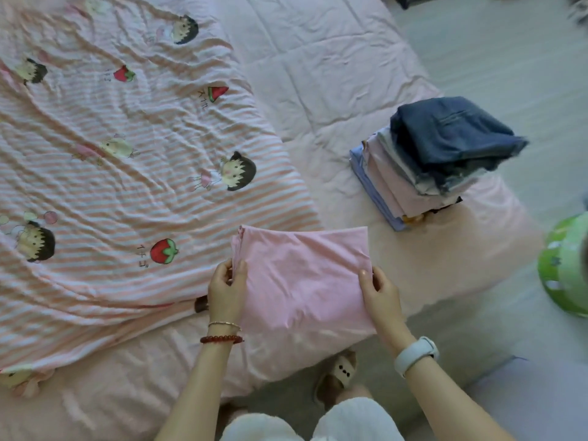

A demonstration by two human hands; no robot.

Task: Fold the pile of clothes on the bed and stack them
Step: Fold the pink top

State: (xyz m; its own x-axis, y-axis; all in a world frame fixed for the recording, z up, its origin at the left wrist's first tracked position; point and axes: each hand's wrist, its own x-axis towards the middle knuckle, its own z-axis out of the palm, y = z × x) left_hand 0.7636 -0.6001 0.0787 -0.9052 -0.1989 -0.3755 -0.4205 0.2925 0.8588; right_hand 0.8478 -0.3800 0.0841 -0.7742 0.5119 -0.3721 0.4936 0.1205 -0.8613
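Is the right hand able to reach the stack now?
Probably yes, but not freely: the right hand grips the pink garment together with the left hand. The bed between it and the stack looks bare.

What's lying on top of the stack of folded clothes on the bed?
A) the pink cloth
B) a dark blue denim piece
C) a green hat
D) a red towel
B: the dark blue denim piece sits on top of the stack of folded clothes, while the pink cloth is held by the left hand and right hand.
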